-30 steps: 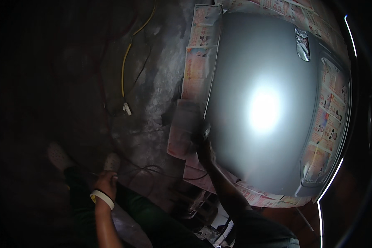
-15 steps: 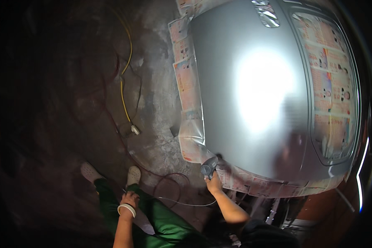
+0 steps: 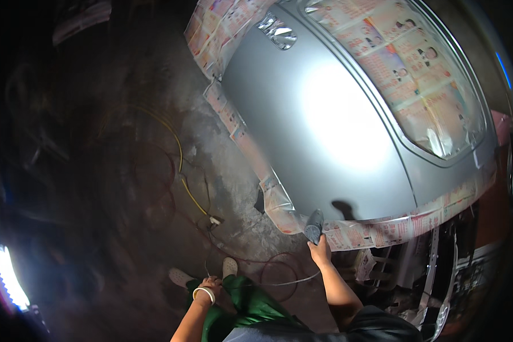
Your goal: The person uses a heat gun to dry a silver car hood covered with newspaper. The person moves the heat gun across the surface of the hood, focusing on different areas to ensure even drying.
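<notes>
My right hand [image 3: 321, 251] is closed round the handle of a dark grey, pistol-shaped blower [image 3: 313, 227]. It is held at the near lower edge of a silver car panel [image 3: 268, 131], and its dark shadow falls on the paint. A pale cord [image 3: 290, 282] runs leftward from below that hand. Over my legs, my left hand [image 3: 212, 283], with a white bangle at the wrist, has its fingers curled in. A thin cord [image 3: 207, 267] reaches the fingers, which seem to hold it; the grip itself is small and dim.
Printed masking paper [image 3: 242, 142] borders the panel, and more covers the rear window [image 3: 404, 68]. A yellow cable [image 3: 180, 154] ends at a white connector [image 3: 214, 220] on the concrete floor. Reddish hose [image 3: 279, 265] coils near my feet. A bright lamp [image 3: 10, 276] stands at left; metal parts [image 3: 427, 273] lie right.
The view has turned, so the car appears tilted and the lamp shows at left. The blower now sits more upright, still at the panel edge. Both hands keep their grips.
</notes>
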Motion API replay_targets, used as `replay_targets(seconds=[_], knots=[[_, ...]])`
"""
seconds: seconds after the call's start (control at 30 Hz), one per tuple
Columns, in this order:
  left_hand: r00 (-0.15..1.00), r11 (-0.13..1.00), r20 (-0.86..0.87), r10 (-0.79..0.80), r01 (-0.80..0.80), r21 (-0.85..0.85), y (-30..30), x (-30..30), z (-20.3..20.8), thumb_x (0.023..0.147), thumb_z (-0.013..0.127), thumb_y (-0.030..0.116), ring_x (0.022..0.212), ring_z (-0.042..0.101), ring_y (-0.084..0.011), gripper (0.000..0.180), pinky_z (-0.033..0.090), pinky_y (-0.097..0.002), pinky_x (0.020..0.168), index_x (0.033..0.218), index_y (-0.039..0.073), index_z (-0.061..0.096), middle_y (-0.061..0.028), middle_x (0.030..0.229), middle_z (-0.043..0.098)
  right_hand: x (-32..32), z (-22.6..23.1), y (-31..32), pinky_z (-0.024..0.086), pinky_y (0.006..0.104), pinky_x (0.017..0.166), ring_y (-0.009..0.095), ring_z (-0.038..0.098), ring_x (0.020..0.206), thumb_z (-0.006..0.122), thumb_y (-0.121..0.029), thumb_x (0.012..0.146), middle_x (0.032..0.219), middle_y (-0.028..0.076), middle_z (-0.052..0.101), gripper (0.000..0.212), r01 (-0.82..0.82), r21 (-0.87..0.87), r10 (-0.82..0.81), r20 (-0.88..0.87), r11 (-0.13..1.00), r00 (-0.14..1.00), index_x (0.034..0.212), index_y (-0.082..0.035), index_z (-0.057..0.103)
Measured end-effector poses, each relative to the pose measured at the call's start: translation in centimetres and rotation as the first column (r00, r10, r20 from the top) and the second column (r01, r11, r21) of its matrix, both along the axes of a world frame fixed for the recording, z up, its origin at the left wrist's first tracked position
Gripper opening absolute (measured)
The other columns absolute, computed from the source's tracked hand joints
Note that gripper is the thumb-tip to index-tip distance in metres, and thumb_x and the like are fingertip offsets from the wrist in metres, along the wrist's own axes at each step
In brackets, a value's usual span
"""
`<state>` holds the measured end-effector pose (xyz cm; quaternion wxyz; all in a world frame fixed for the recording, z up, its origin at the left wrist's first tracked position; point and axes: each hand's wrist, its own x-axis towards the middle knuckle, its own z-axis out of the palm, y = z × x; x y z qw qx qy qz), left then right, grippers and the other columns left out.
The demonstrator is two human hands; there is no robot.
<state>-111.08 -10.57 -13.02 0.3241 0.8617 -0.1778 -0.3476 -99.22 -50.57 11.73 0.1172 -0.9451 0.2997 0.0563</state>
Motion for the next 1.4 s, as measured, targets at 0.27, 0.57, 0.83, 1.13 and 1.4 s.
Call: replay_targets(seconds=[0.27,0.57,0.83,1.13,1.4], knots=[[0.963,0.961,-0.189,-0.192,0.224,0.16,1.6,6.7,1.5,0.099,0.054,0.027,0.132,0.055,-0.0324,0.033,0.042,-0.0453,0.111,0.125,0.014,0.069,-0.0125,0.136,0.064,-7.7,2.9,-4.1,0.049,0.0516,0.092,0.048,0.062,0.111,0.075,-0.026,0.087,0.118,0.03,0.065,0.054,0.151,-0.008,-0.142,0.29,0.989,0.946,0.126,0.003,0.052],[0.928,0.945,-0.356,-0.112,0.21,0.25,-2.9,9.8,5.0,0.092,0.059,0.028,0.122,0.063,-0.0347,0.036,0.05,-0.0451,0.102,0.124,0.015,0.069,-0.015,0.129,0.068,-2.1,5.6,-5.9,0.049,0.0529,0.085,0.049,0.063,0.104,0.075,-0.03,0.088,0.109,0.03,0.067,0.05,0.015,0.24,-0.107,0.375,0.971,0.921,0.12,0.002,0.054],[0.928,0.916,-0.371,-0.031,0.175,0.361,-10.2,14.2,7.0,0.094,0.055,0.033,0.127,0.058,-0.0345,0.042,0.044,-0.0442,0.106,0.129,0.013,0.065,-0.0158,0.136,0.062,3.2,8.4,-6.2,0.05,0.0534,0.087,0.049,0.064,0.104,0.075,-0.033,0.087,0.11,0.028,0.067,0.055,-0.166,0.3,0.072,0.302,0.939,0.951,0.126,-0.001,0.052],[0.93,0.864,-0.364,-0.053,0.225,0.45,-17.0,16.6,7.2,0.096,0.05,0.038,0.133,0.052,-0.0342,0.049,0.038,-0.0432,0.112,0.134,0.01,0.06,-0.0167,0.144,0.054,-0.3,8.7,-12.8,0.052,0.051,0.082,0.049,0.065,0.099,0.078,-0.029,0.086,0.105,0.027,0.068,0.049,-0.203,0.376,-0.035,0.539,0.904,0.842,0.119,0.001,0.057],[0.931,0.801,-0.349,-0.106,0.288,0.525,-20.8,19.2,7.7,0.098,0.046,0.042,0.139,0.046,-0.0339,0.055,0.032,-0.0423,0.117,0.14,0.007,0.056,-0.0174,0.151,0.048,-9.9,12.3,-17.2,0.049,0.0321,0.088,0.016,0.061,0.099,0.072,-0.008,0.088,0.109,0.007,0.067,0.038,-0.049,0.692,-0.541,0.603,0.72,0.586,0.122,0.003,0.06]])
